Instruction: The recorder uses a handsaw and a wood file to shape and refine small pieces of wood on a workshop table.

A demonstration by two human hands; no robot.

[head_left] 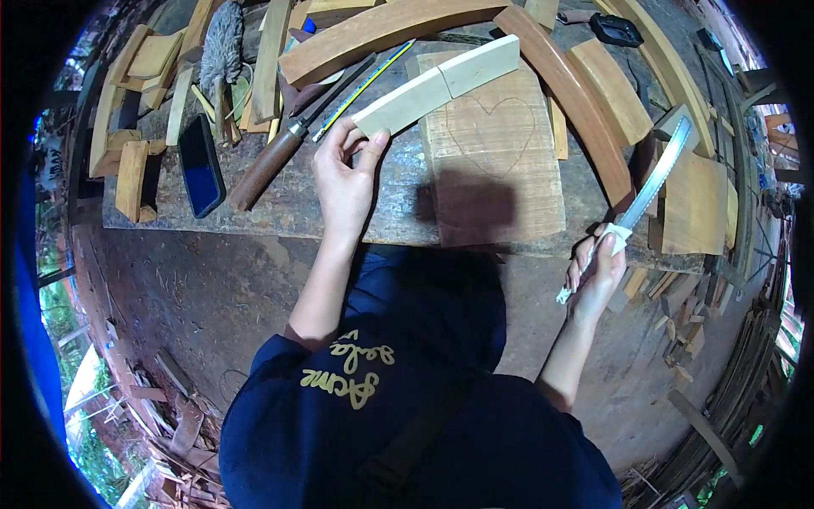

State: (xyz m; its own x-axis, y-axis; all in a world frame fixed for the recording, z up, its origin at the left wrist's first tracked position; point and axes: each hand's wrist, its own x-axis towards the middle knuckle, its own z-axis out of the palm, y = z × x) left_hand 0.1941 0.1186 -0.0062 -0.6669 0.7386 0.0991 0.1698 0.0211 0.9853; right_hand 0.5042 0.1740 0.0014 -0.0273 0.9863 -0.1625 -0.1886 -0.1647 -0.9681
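Note:
My left hand pinches the near-left end of a pale wooden strip, which has a line or cut across it partway along. The strip slants up to the right, above a flat board with a heart outline drawn on it. In my right hand, fingers wrap round the white, cloth-like grip of a saw blade. The toothed blade points up and away, off the bench's right part. Beside my left hand lie a yellow-and-blue pencil and a wood-handled file or chisel.
Curved wooden pieces arch round the board. A phone and a grey duster lie at the left of the worn bench. Wood blocks stand at its right edge. Offcuts lie on the floor at right.

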